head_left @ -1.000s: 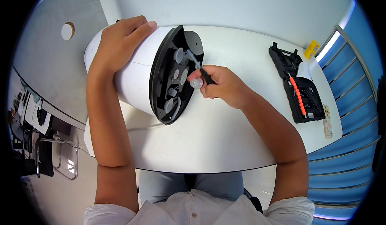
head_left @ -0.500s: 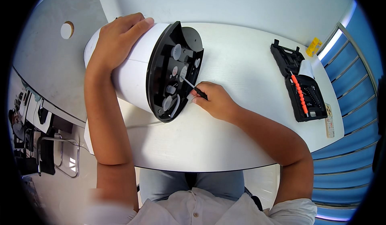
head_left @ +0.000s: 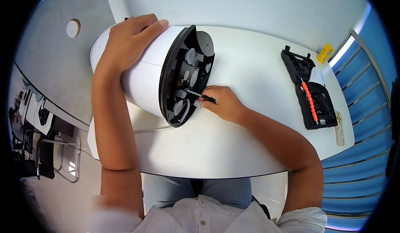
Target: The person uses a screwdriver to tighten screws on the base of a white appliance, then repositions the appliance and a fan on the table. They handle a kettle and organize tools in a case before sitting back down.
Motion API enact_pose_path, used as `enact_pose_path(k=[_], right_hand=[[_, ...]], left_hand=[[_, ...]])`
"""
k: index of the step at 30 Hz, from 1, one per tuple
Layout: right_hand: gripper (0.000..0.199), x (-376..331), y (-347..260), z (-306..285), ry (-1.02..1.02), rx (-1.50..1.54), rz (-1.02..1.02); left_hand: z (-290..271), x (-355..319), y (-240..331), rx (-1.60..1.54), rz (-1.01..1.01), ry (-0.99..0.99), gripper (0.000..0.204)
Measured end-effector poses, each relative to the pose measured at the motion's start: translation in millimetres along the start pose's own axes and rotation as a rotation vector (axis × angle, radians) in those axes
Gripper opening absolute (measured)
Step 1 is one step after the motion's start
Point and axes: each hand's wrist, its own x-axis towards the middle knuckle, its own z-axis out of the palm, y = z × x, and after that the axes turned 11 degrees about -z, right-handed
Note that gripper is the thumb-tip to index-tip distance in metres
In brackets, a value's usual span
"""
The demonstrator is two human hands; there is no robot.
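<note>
My left hand (head_left: pixel 127 45) lies spread flat on top of the white cylindrical appliance (head_left: pixel 141 72), fingers draped over its curved shell, pressing it steady where it rests on its side on the white worktop (head_left: pixel 250 74). The appliance's black base (head_left: pixel 185 76) faces my right, tilted open to view — round grey fittings and recesses show across it. My right hand (head_left: pixel 223 103) sits on the worktop just beside that base, fingers pinched together around the dark handle of a slim screwdriver (head_left: pixel 200 96); its thin metal shaft runs up and to the left, the tip meeting the lower middle of the base. I cannot tell exactly which fitting the tip touches. Well apart, near the worktop's far right edge, an open black tool case (head_left: pixel 310 91) lies flat with an orange-red bit holder (head_left: pixel 309 101) in it — a small yellow object (head_left: pixel 325 52) sits beyond the case.
</note>
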Motion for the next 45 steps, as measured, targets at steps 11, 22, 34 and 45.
enact_pose_path(k=[11, 22, 34, 45], right_hand=[[0.013, 5.7, -2.9, -6.6, -0.079, -0.07, -0.03], [0.013, 6.4, 0.4, -5.6, -0.068, -0.131, -0.047], [0.019, 11.9, -7.3, -1.8, -0.016, -0.2, 0.103], [0.016, 9.8, -3.1, 2.8, 0.026, -0.099, 0.074]], left_hand=[[-1.5, -1.8, 4.2, 0.054, 0.002, 0.0, 0.045], [-1.2, -1.4, 2.7, 0.085, 0.029, 0.01, 0.047], [-0.5, -1.4, 3.2, 0.084, 0.016, 0.013, 0.047], [-0.5, -2.1, 4.2, 0.048, -0.038, -0.028, 0.043]])
